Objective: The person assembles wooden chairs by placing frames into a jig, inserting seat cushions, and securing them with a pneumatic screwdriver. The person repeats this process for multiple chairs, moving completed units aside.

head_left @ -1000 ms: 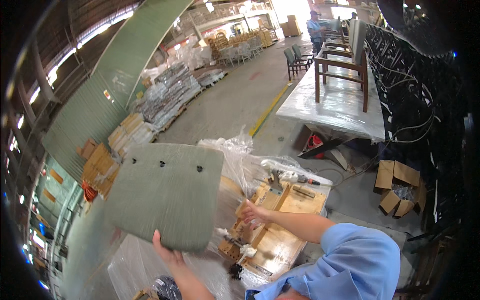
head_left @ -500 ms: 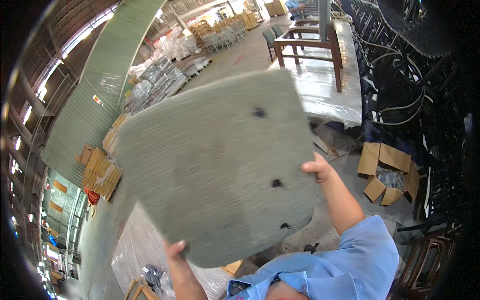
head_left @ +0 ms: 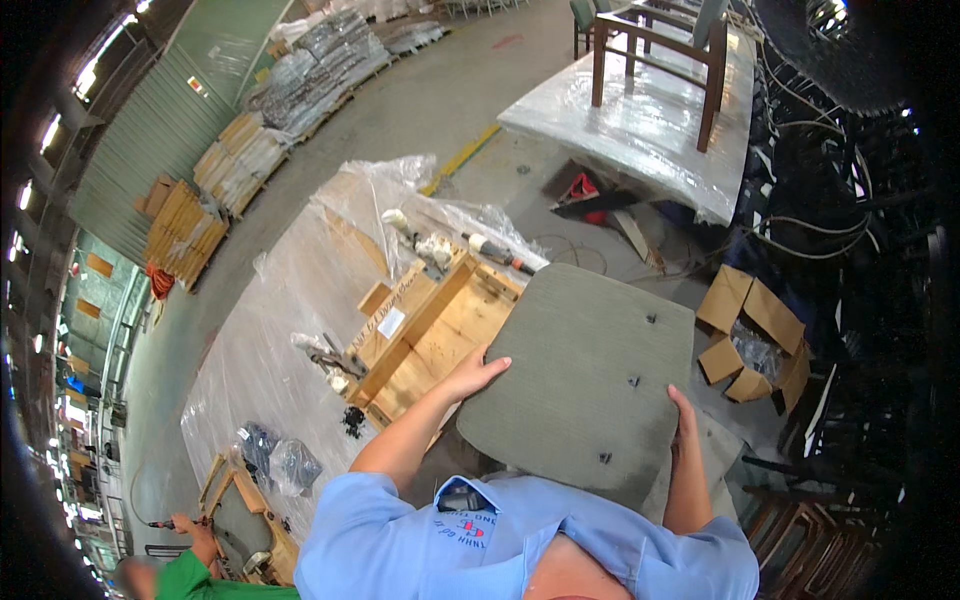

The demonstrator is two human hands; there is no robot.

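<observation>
Between my two hands I hold a grey-green upholstered chair panel [head_left: 570,370], a flat pad with rounded corners and three small dark marks along its right side. It is close in front of my body, tilted a little. My left hand [head_left: 482,374] grips its left edge with the thumb on the face. On the right edge my right hand [head_left: 685,408] has its thumb up, and its fingers are hidden behind the panel. Just left of the panel is a wooden jig [head_left: 430,330] with clamps, lying on a plastic-wrapped table [head_left: 270,340].
A wooden chair frame [head_left: 660,60] stands on another wrapped table [head_left: 600,120] at the far right. An open cardboard box [head_left: 725,300] holding clear plastic is on the right. Cables hang beyond it. A co-worker in green [head_left: 205,580] is at the lower left, beside curved wooden parts [head_left: 255,500].
I have lowered the panel and brought it nearer my body and to the right. The jig and table behind it now show, and a co-worker in green has come into view.
</observation>
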